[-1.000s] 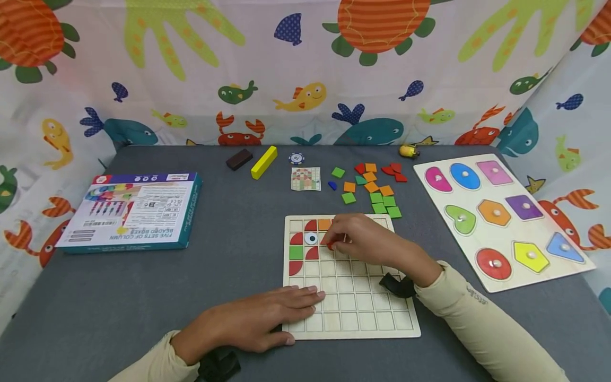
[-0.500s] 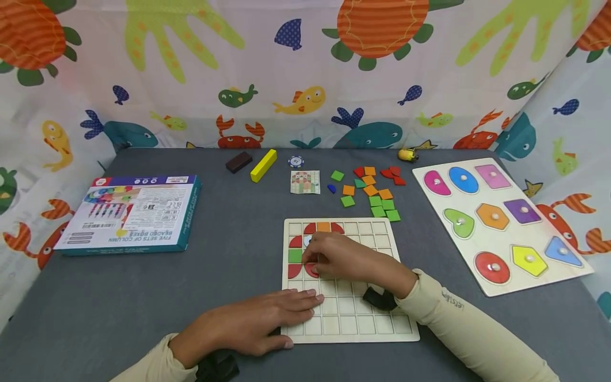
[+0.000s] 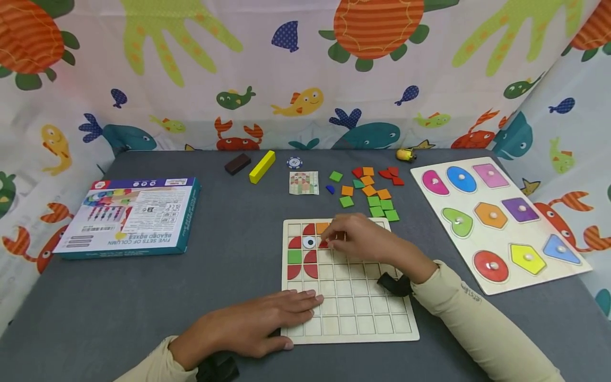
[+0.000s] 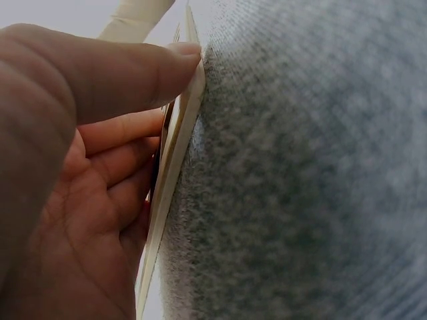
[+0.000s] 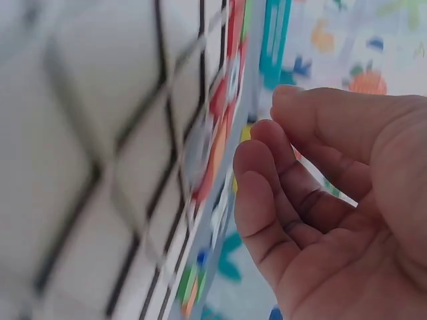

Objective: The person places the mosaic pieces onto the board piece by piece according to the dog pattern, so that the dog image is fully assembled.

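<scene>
A wooden grid board (image 3: 363, 302) lies on the grey table, with red, green and orange tiles and an eye tile (image 3: 310, 242) filling its top-left cells. My right hand (image 3: 338, 240) hovers over the top rows, and its fingertips touch a red tile (image 3: 324, 244). The right wrist view shows that hand (image 5: 313, 200) with loosely curled fingers holding nothing, close over the board (image 5: 80, 133). My left hand (image 3: 286, 313) rests flat on the board's lower-left corner. In the left wrist view its thumb (image 4: 133, 73) lies against the board's edge (image 4: 175, 167).
Loose green, orange and red tiles (image 3: 369, 193) and a pattern card (image 3: 304, 182) lie behind the board. A shape puzzle (image 3: 496, 217) sits at right and a blue box (image 3: 129, 215) at left. A yellow block (image 3: 262, 166), brown block (image 3: 237, 163) and chip (image 3: 294, 162) lie at the back.
My right hand dipped to the board's left side, left a red tile in the fourth row, and came back up to the second row. The left hand stayed put.
</scene>
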`<state>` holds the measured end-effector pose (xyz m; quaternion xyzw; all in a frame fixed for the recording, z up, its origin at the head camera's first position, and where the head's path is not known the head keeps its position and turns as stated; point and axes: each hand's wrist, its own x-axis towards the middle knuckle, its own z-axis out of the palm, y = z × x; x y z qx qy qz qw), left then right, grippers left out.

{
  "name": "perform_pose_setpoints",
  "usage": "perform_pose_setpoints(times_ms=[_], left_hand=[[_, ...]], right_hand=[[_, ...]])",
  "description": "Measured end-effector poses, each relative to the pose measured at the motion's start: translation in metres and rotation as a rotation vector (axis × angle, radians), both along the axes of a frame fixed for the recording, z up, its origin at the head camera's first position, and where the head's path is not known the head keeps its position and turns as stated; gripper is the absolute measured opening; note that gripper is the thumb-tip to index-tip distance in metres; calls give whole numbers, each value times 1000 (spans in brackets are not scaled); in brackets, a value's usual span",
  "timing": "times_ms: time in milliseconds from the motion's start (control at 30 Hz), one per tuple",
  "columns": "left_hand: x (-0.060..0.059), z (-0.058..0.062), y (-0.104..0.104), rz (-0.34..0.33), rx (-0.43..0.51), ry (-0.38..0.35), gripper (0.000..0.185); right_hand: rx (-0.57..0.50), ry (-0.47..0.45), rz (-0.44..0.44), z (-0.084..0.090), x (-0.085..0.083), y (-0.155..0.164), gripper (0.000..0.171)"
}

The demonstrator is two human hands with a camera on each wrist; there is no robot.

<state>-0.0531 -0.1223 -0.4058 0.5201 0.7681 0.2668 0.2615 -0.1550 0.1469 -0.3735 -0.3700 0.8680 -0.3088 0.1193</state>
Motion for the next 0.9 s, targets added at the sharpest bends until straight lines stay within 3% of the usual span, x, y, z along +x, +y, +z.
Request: perform_pose_setpoints(times_ms=[300, 567, 800, 900], left_hand=[[1, 1, 0, 2, 5, -15, 65], [1, 1, 0, 2, 21, -9, 64], [1, 1, 0, 1, 24, -9, 65], [1, 1, 0, 2, 21, -7, 64]], right_hand=[[-10, -28, -238, -4, -39, 47, 18], [21, 15, -413, -9, -68, 72, 27], [178, 3, -518, -16, -79, 84, 28], [194, -20, -540, -14, -79, 85, 27]])
